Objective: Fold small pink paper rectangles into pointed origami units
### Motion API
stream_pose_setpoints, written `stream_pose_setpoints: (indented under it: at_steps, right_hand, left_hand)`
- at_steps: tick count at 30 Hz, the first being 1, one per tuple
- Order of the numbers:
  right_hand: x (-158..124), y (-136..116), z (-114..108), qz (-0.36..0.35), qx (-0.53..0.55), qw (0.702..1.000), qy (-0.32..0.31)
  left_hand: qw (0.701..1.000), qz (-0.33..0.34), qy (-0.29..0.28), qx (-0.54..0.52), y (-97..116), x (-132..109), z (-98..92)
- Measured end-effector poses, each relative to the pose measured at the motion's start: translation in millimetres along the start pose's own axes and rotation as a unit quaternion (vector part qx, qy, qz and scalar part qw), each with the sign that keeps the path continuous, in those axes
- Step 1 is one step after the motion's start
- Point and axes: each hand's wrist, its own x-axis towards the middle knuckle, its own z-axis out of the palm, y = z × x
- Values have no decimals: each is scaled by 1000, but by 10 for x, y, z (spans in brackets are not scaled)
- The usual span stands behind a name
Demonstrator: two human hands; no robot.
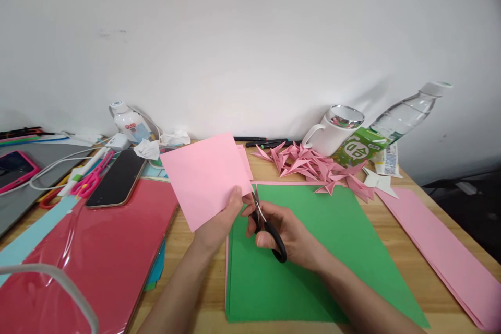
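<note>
Green sheet (pixel 321 271) lower right of center. Pink square (pixel 203 177) mid-frame, pinched by left hand (pixel 219 222). Folded pink pieces (pixel 309 162) heaped right of center. Scissors (pixel 280 244) near center, gripped in right hand (pixel 293 235), blades at square's right corner.

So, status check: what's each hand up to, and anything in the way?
Left hand: gripping pink paper square. Right hand: holding black-handled scissors beside its right corner. Green paper underneath; nothing visibly blocking.

a white mug (pixel 332 135) stands beside a green packet (pixel 360 147) and clear bottle (pixel 407 114)
</note>
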Motion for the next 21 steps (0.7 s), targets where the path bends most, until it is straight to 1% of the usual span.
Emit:
stream_pose_setpoints:
  at_steps: [2,5,6,10,13,16,21]
  right_hand:
    - [0,2,-5,-2,1,1000,0]
    - [6,4,-7,-6,-3,1000,2]
    - [9,2,-7,-5,-7,1000,4]
    - [15,-7,-5,-9,-20,1000,12]
    - [14,-4,-9,-14,-22,1000,12]
    - [13,8,-17,-13,-22,1000,8]
    - [8,12,-26,-3,-16,1000,2]
  left_hand:
    - [1000,4,10,11,3,3,-1]
    - [997,7,68,21,-3,-1,4]
    - [997,8,79,22,-9,-3,6]
    - [997,9,72,12,-39,-3,9]
    - [996,9,84,23,-50,2,5]
    - [994,10,93,53,-41,-3,6]
    - [988,28,89,127,-12,-27,20]
